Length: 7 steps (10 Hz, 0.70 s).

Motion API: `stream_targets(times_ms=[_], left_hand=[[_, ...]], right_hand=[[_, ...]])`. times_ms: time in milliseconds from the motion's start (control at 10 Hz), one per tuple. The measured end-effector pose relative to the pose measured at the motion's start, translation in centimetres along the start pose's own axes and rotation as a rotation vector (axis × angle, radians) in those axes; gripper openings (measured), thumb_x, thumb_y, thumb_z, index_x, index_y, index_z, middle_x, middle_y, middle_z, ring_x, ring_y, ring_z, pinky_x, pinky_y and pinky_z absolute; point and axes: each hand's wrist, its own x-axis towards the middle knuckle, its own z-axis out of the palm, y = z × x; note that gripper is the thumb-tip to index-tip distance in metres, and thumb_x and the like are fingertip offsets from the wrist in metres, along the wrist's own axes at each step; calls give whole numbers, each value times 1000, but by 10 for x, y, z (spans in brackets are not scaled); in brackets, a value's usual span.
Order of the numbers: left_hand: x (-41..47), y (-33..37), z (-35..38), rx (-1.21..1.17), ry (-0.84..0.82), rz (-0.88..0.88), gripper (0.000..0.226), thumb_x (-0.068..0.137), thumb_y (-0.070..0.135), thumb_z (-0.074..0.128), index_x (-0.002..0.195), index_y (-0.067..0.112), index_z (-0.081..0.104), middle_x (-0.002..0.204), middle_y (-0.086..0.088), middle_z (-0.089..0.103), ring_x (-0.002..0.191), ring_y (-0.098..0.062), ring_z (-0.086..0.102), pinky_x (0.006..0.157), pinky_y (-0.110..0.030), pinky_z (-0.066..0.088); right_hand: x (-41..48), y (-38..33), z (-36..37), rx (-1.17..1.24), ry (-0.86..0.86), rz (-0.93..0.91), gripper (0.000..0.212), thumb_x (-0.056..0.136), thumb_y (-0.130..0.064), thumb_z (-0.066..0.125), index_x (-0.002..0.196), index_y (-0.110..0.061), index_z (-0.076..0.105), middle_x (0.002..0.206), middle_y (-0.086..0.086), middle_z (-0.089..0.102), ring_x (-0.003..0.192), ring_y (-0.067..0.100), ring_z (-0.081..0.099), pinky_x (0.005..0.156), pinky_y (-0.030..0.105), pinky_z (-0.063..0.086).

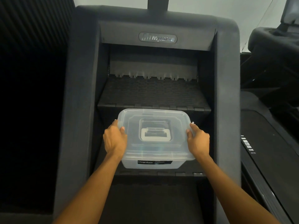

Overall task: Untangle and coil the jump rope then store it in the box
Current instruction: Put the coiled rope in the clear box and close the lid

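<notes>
— Why do we grip it this way?
— Our left hand point(115, 139) and right hand point(198, 140) clamp opposite sides of the box point(155, 152), thumbs on the lid point(176, 126), probably to keep it level over the stair machine's step point(153, 92).
— And the jump rope?
— We can't see it; something bluish shows faintly through the lid between our fingers.

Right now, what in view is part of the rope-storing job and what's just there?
Job:
- box, clear plastic, lid on
- left hand and right hand, gripping its two sides
- rope: not visible

Just there:
- stair machine, box over a lower step
- treadmill at right
</notes>
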Motion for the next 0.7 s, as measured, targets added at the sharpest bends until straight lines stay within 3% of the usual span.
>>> stream_targets(times_ms=[100,200,300,400,500,600,700], left_hand=[[0,1,2,-10,26,7,19,97,14,62,116,10,62,100,-13,70,89,-31,71,69,-44,63],[-2,-4,7,48,5,71,30,98,15,58,128,8,59,115,-15,68,109,-32,65,80,-44,61],[-1,-8,9,138,-56,123,44,101,17,52,144,9,49,148,-17,51,144,-34,39,112,-49,43],[2,-8,6,196,-215,221,53,105,35,41,155,18,35,166,-13,21,155,-30,12,125,-48,15],[3,-6,3,276,-338,267,63,103,51,37,159,27,23,169,-11,5,156,-29,1,126,-47,6],[4,-3,-5,341,-389,286,68,100,57,37,159,30,18,170,-11,2,156,-31,-1,126,-49,4],[22,16,-20,392,-398,344,71,99,62,35,160,33,13,170,-9,5,156,-31,2,126,-51,6]], right_hand=[[-1,-1,0,2,-3,3,44,101,-23,57,143,-16,52,125,12,66,105,29,67,94,49,54],[0,-1,0,6,-6,6,44,100,-24,57,143,-17,52,126,12,65,106,29,67,94,50,54],[-1,1,0,3,-12,-22,44,101,-25,56,144,-18,50,129,11,64,108,29,67,93,50,54],[3,8,1,-78,-76,-132,48,103,-33,51,148,-22,44,152,9,47,129,33,56,101,52,49],[9,8,-1,-249,-186,-226,56,102,-49,43,154,-30,33,166,4,20,153,32,17,116,56,27],[10,1,-3,-364,-217,-335,61,100,-56,42,155,-34,27,168,1,13,155,31,3,121,53,12],[16,-31,-11,-409,-205,-433,66,98,-59,42,157,-35,22,168,4,10,155,31,-2,122,53,9]])
